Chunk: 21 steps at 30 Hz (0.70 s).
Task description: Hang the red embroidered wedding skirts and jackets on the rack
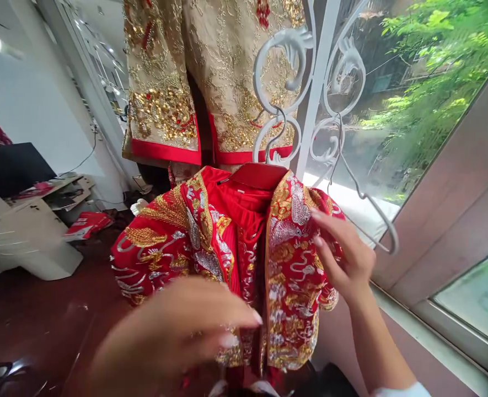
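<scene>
A small red jacket with gold and silver embroidery hangs on a hanger in front of me, its front parted. Inside it a plain red garment shows, gathered at the top. My right hand is at the jacket's shoulder on the right, finger and thumb apart; whether the tips touch the cloth I cannot tell. Low on the left, my left hand is blurred, in front of the jacket's lower half. Its fingertips point right toward the front opening, with a gap above the thumb, and nothing shows in it.
A white scrolled metal rack carries the hanger and a bare wire hanger. Behind hangs a beige garment with gold beading and red hems. A window is on the right; a desk with a black monitor stands left.
</scene>
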Available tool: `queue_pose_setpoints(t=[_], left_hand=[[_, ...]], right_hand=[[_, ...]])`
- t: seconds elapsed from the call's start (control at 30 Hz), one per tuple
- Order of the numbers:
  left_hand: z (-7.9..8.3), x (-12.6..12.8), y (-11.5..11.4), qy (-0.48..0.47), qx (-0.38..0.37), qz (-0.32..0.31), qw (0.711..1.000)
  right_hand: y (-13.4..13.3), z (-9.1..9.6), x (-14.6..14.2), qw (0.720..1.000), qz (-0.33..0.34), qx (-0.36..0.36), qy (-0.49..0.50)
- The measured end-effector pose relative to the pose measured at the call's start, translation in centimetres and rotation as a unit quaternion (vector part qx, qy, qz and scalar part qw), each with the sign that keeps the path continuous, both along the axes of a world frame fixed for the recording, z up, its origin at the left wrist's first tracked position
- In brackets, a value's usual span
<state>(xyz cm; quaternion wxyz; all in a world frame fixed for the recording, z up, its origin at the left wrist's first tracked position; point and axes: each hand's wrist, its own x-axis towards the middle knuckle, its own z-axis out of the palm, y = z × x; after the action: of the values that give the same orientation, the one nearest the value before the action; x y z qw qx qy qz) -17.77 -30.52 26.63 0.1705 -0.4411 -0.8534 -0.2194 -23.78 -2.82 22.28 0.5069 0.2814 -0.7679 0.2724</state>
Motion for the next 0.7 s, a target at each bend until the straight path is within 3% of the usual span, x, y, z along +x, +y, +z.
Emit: queue_pose_setpoints(t=[0.03,0.07,0.1,0.13,0.17,0.3,0.47,0.6,0.7], left_hand=[[1.4,-1.0,-0.9,0.065,0.088,0.051,0.993],[2.7,-2.0,-1.8,0.098,0.128,0.114,0.980],[3.7,-3.1,-2.5,0.152,0.142,0.226,0.952],[4.5,-4.3,-3.0,0.151,0.118,0.285,0.939],[5.1,-5.5,-3.3,0.102,0.092,0.299,0.944],[5.7,-9.0,-3.2,-0.026,0.110,0.239,0.964],[8.4,-10.4,-1.4,0.046,0.165,0.243,0.955],[10.7,-10.5,-0.4,0.042,0.110,0.220,0.968],[10.3,-10.5,-1.1,-0.024,0.071,0.207,0.975]], right_hand=[[-0.6,1.2,-0.9,1.000,0.012,0.013,-0.015],[-1.1,2.3,-2.0,1.000,-0.005,0.021,-0.020],[-1.4,3.3,-3.0,0.999,-0.031,0.020,-0.032],[-1.6,4.0,-4.1,0.997,-0.057,0.019,-0.046],[-1.7,4.5,-4.9,0.995,-0.079,0.016,-0.065],[-0.7,5.2,-6.5,0.988,-0.103,-0.010,-0.118],[-0.1,5.1,-6.4,0.983,-0.126,-0.075,-0.112],[0.4,4.5,-6.7,0.988,-0.070,-0.085,-0.104],[0.8,4.0,-7.3,0.985,-0.011,-0.136,-0.103]])
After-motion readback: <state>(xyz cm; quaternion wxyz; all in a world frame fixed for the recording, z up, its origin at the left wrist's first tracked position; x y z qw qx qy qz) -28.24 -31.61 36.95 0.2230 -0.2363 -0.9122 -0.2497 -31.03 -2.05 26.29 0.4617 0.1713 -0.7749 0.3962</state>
